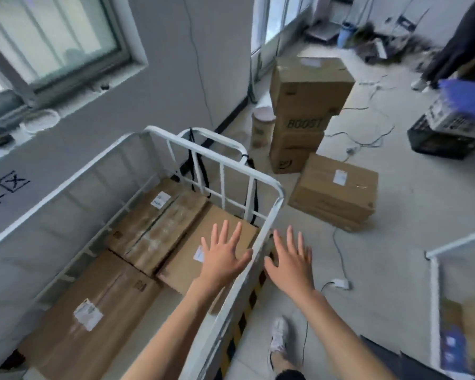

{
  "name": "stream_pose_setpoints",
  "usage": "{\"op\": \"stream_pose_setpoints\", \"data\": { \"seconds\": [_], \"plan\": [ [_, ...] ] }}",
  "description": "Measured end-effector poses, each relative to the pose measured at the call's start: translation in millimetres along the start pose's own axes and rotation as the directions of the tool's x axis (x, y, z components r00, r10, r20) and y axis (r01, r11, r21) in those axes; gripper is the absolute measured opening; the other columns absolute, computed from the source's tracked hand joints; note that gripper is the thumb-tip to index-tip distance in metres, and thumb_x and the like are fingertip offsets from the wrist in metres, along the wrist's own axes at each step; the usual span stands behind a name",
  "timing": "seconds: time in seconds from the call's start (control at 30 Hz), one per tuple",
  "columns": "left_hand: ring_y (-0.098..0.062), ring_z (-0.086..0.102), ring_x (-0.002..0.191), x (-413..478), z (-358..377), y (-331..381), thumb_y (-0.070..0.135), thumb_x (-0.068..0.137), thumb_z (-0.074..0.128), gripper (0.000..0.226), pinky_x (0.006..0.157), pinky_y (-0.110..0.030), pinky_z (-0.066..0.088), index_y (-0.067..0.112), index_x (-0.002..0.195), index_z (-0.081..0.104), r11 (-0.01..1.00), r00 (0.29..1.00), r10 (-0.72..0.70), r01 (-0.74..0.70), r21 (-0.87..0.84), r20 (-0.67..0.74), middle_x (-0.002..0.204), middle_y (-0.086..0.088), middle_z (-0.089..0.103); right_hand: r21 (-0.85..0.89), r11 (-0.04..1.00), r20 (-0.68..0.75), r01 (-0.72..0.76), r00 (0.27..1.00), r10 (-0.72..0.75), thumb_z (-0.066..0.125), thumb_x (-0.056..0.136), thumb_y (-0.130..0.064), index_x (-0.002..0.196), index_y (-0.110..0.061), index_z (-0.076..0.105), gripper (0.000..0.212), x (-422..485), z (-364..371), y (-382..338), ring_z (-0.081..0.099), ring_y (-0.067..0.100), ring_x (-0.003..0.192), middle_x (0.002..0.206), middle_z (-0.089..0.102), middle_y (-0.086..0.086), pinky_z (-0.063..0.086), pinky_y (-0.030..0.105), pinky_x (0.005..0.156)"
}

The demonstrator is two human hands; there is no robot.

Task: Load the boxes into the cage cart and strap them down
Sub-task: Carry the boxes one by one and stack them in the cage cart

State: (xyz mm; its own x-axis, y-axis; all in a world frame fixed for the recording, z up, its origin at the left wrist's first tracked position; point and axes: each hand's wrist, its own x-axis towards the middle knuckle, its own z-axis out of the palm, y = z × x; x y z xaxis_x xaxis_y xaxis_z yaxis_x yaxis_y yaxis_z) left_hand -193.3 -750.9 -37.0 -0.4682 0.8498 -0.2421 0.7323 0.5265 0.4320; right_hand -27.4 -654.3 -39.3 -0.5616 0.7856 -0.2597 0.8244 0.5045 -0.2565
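Observation:
The white cage cart [269, 215] stands against the wall at the lower left. Three brown cardboard boxes lie flat inside it: one at the near left [93, 319], one at the far left [159, 220], one at the right [189, 259]. My left hand [225, 256] hovers open, fingers spread, over the right box inside the cart. My right hand [290, 259] is open too, outside the cart's side rail. Black straps [200, 171] hang from the cart's far end. On the floor beyond lie a flat box [335, 190] and a tall stack of boxes [305, 111].
Cables [340, 253] and a white plug run across the floor to the right. A second white cage [455, 297] is at the lower right. Another person stands at the top right beside a black crate [439, 138]. A round canister [262, 127] sits by the stack.

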Motion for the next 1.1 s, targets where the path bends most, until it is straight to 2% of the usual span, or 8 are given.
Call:
{"op": "stream_pose_setpoints", "data": {
  "seconds": [0.17,0.3,0.5,0.7,0.83,1.1],
  "plan": [
    [-0.026,-0.011,0.154,65.1,28.3,122.9,0.065,0.093,0.039,0.077,0.119,-0.059,-0.002,0.042,0.158,0.004,0.99,0.989,0.144,-0.144,-0.013,0.039,0.169,0.001,-0.003,0.047,0.986,-0.076,-0.158,0.984,0.161,0.036,0.098,-0.056,0.159,-0.031,0.003,0.075,26.0,-53.5,108.6,-0.011,0.034,0.152,0.167,-0.011,0.008,0.003,0.055,0.12],
    [-0.027,-0.013,0.154,114.3,58.8,213.0,0.068,0.093,0.036,0.078,0.121,-0.058,-0.003,0.041,0.158,0.001,0.976,0.973,0.206,-0.213,0.055,0.105,0.168,-0.002,-0.004,0.09,0.966,-0.107,-0.242,0.962,0.251,0.036,0.097,-0.057,0.159,-0.03,0.004,0.075,48.4,-91.6,194.1,-0.004,0.034,0.153,0.167,-0.009,0.01,0.006,0.054,0.12],
    [-0.026,-0.015,0.153,169.1,90.4,310.3,0.07,0.092,0.033,0.078,0.119,-0.057,-0.008,0.042,0.157,0.001,0.954,0.942,0.285,-0.296,0.041,0.176,0.168,0.0,-0.006,0.194,0.911,-0.101,-0.364,0.916,0.388,0.042,0.098,-0.051,0.159,-0.027,0.004,0.076,71.9,-129.3,296.0,-0.003,0.034,0.153,0.167,-0.008,0.011,0.009,0.053,0.122],
    [-0.026,-0.015,0.153,229.2,108.3,363.2,0.068,0.094,0.035,0.078,0.119,-0.057,-0.008,0.042,0.157,-0.001,0.934,0.912,0.318,-0.349,0.079,0.26,0.168,-0.001,-0.007,0.293,0.863,-0.086,-0.411,0.888,0.452,0.042,0.099,-0.048,0.159,-0.025,0.002,0.076,112.8,-145.9,348.0,-0.004,0.034,0.153,0.166,-0.009,0.013,0.009,0.053,0.122],
    [-0.025,-0.013,0.153,288.9,117.1,388.7,0.068,0.094,0.035,0.077,0.119,-0.057,-0.006,0.043,0.157,0.0,0.931,0.907,0.332,-0.359,0.064,0.261,0.168,-0.001,-0.005,0.344,0.844,-0.089,-0.411,0.881,0.465,0.041,0.099,-0.049,0.159,-0.026,0.001,0.076,162.6,-157.1,370.2,-0.006,0.034,0.153,0.166,-0.01,0.013,0.006,0.052,0.122],
    [-0.028,-0.008,0.154,430.0,125.7,426.1,0.066,0.094,0.039,0.077,0.119,-0.059,-0.001,0.039,0.158,0.004,0.936,0.903,0.335,-0.352,0.017,0.269,0.168,-0.004,0.0,0.303,0.848,-0.086,-0.435,0.873,0.479,0.043,0.095,-0.047,0.159,-0.026,0.004,0.078,282.7,-189.1,400.6,0.001,0.031,0.153,0.166,-0.003,0.014,0.012,0.047,0.12]
  ]
}}
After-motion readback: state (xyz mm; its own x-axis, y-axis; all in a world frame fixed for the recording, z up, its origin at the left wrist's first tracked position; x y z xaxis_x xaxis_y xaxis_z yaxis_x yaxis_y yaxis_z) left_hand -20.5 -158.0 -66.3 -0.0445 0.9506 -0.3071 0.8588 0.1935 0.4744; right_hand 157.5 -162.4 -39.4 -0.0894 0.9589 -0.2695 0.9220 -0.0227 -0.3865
